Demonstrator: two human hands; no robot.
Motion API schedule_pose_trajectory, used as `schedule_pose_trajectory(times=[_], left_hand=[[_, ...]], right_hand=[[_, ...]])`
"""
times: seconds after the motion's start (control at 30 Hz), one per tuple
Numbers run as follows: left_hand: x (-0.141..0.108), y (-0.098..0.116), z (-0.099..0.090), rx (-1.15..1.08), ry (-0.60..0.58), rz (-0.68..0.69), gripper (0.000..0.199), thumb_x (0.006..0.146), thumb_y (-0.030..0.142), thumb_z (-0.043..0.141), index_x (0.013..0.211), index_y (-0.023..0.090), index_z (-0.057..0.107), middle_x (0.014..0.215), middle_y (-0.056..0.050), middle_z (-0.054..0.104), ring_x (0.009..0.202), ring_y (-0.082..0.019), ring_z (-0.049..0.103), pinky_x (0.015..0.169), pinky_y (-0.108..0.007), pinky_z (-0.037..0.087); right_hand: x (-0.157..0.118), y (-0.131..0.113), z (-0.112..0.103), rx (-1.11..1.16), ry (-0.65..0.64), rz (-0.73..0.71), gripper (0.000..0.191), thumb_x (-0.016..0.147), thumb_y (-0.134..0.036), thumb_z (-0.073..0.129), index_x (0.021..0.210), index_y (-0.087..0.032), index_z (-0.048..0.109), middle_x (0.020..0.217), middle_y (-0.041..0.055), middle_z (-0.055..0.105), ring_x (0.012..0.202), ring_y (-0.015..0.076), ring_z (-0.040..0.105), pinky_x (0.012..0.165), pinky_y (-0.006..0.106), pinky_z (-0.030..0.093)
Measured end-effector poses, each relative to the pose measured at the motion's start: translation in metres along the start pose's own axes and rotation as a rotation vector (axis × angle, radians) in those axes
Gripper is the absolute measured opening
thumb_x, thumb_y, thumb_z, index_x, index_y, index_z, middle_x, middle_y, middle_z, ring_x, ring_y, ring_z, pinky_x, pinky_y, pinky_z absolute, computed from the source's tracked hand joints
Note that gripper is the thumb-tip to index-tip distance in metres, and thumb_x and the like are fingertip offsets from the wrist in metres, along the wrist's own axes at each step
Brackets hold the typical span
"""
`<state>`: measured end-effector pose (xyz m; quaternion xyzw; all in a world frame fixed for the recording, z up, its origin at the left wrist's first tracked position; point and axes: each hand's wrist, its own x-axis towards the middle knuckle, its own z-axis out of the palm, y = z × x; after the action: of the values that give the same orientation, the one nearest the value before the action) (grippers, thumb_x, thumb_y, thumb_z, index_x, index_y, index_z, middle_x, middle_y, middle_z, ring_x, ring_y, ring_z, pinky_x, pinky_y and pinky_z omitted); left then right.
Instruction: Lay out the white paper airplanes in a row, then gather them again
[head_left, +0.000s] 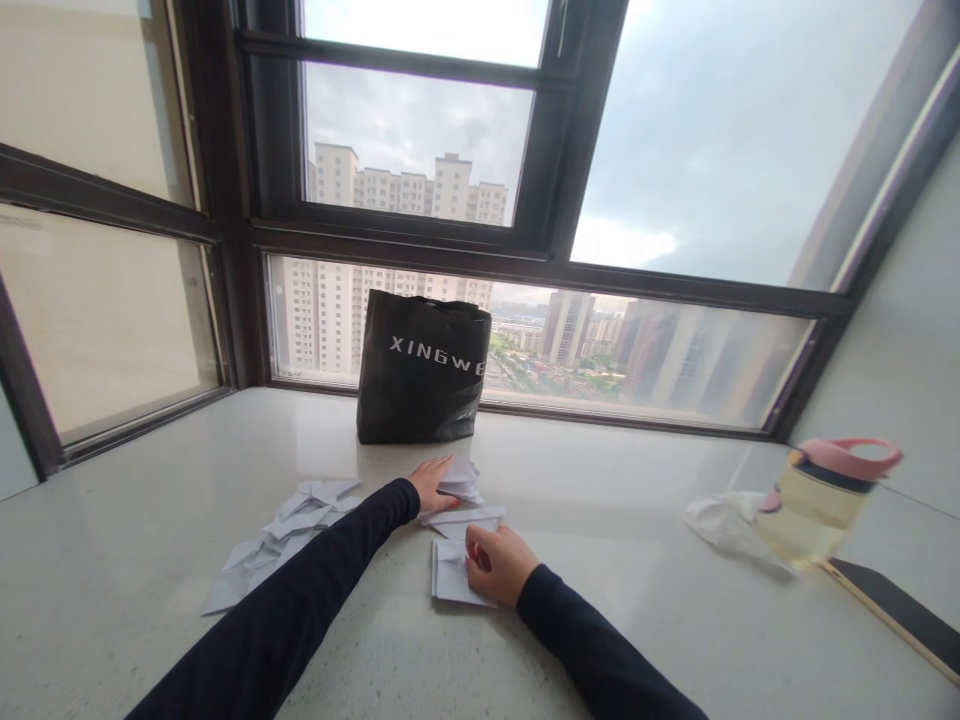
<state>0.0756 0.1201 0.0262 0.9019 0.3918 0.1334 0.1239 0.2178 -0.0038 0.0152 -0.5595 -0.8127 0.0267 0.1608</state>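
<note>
My left hand (433,485) reaches to the far stack of folded white paper (465,484), its thumb and fingers spread apart along the stack's left side. Closer to me, my right hand (501,565) is curled, fingertips closed at a folded paper on the near stack (450,575); its fingers partly cover that paper. Between the two hands lies another folded white paper (472,520). A loose heap of folded white papers (292,525) is spread out left of the hands, partly hidden behind my left sleeve.
A black bag (424,375) with white lettering stands by the window, beyond my hands. On the right are a crumpled white tissue (724,522), a bottle with a pink lid (821,505) and a dark flat device (904,605). All rest on the pale stone ledge (615,560).
</note>
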Motion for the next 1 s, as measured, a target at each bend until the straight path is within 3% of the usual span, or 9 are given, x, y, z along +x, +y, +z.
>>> schedule_pose_trajectory(times=[0.13, 0.43, 0.6, 0.7, 0.77, 0.83, 0.93, 1.0], left_hand=[[0.004, -0.003, -0.002, -0.012, 0.041, 0.021, 0.033, 0.082, 0.029, 0.048, 0.113, 0.017, 0.044, 0.118, -0.008, 0.044, 0.102, -0.023, 0.047, 0.083, -0.046, 0.039], [0.007, 0.012, 0.010, -0.031, 0.126, 0.118, 0.027, 0.083, 0.028, 0.047, 0.108, 0.016, 0.048, 0.109, -0.007, 0.050, 0.090, -0.019, 0.053, 0.075, -0.039, 0.045], [0.001, 0.018, -0.005, 0.013, 0.113, 0.158, 0.036, 0.079, 0.026, 0.053, 0.114, 0.017, 0.044, 0.120, -0.008, 0.044, 0.103, -0.022, 0.047, 0.085, -0.042, 0.039], [-0.019, 0.015, -0.024, 0.051, 0.086, 0.149, 0.053, 0.071, 0.016, 0.062, 0.119, 0.024, 0.040, 0.131, -0.001, 0.036, 0.116, -0.018, 0.034, 0.099, -0.030, 0.026], [-0.040, 0.003, -0.038, 0.086, 0.081, 0.075, 0.050, 0.070, 0.011, 0.060, 0.115, 0.026, 0.044, 0.130, 0.002, 0.038, 0.117, -0.015, 0.033, 0.100, -0.025, 0.023], [-0.064, -0.016, -0.052, 0.132, 0.096, -0.073, 0.041, 0.072, 0.013, 0.059, 0.111, 0.022, 0.049, 0.126, -0.002, 0.042, 0.116, -0.019, 0.035, 0.099, -0.031, 0.025], [-0.097, -0.053, -0.067, 0.201, 0.136, -0.370, 0.030, 0.081, 0.026, 0.050, 0.109, 0.016, 0.047, 0.116, -0.008, 0.047, 0.100, -0.022, 0.048, 0.083, -0.044, 0.039], [-0.113, -0.072, -0.070, 0.218, 0.158, -0.516, 0.028, 0.083, 0.028, 0.048, 0.108, 0.015, 0.047, 0.109, -0.007, 0.050, 0.091, -0.019, 0.053, 0.075, -0.040, 0.045]], right_hand=[[0.000, -0.001, -0.001, 0.008, 0.000, 0.000, 0.009, 0.058, -0.014, 0.047, 0.064, -0.021, 0.049, 0.051, -0.0038, 0.054, 0.047, 0.0109, 0.045, 0.056, 0.021, 0.034], [0.000, 0.000, 0.000, 0.018, 0.006, 0.013, 0.008, 0.058, -0.015, 0.047, 0.064, -0.020, 0.049, 0.049, -0.0041, 0.052, 0.046, 0.0106, 0.043, 0.055, 0.021, 0.033], [0.000, 0.002, 0.001, 0.040, -0.003, 0.011, 0.008, 0.058, -0.014, 0.046, 0.064, -0.020, 0.048, 0.047, -0.0053, 0.050, 0.044, 0.0093, 0.041, 0.054, 0.021, 0.032], [0.000, 0.005, 0.002, 0.058, -0.008, 0.006, 0.008, 0.059, -0.013, 0.046, 0.064, -0.020, 0.047, 0.049, -0.0053, 0.051, 0.045, 0.0092, 0.043, 0.056, 0.021, 0.033], [0.000, 0.006, 0.002, 0.067, -0.008, 0.002, 0.007, 0.059, -0.014, 0.047, 0.063, -0.019, 0.047, 0.049, -0.0052, 0.051, 0.046, 0.0096, 0.044, 0.057, 0.022, 0.033], [0.000, 0.006, 0.002, 0.074, -0.003, 0.000, 0.007, 0.059, -0.013, 0.047, 0.063, -0.019, 0.047, 0.049, -0.0052, 0.051, 0.047, 0.0099, 0.044, 0.057, 0.022, 0.032], [-0.001, 0.006, 0.002, 0.079, 0.011, -0.001, 0.007, 0.059, -0.013, 0.045, 0.062, -0.019, 0.046, 0.048, -0.0054, 0.049, 0.046, 0.0100, 0.042, 0.056, 0.022, 0.032], [-0.001, 0.006, 0.002, 0.081, 0.021, -0.003, 0.007, 0.059, -0.013, 0.045, 0.061, -0.020, 0.045, 0.046, -0.0056, 0.047, 0.046, 0.0101, 0.040, 0.054, 0.022, 0.031]])
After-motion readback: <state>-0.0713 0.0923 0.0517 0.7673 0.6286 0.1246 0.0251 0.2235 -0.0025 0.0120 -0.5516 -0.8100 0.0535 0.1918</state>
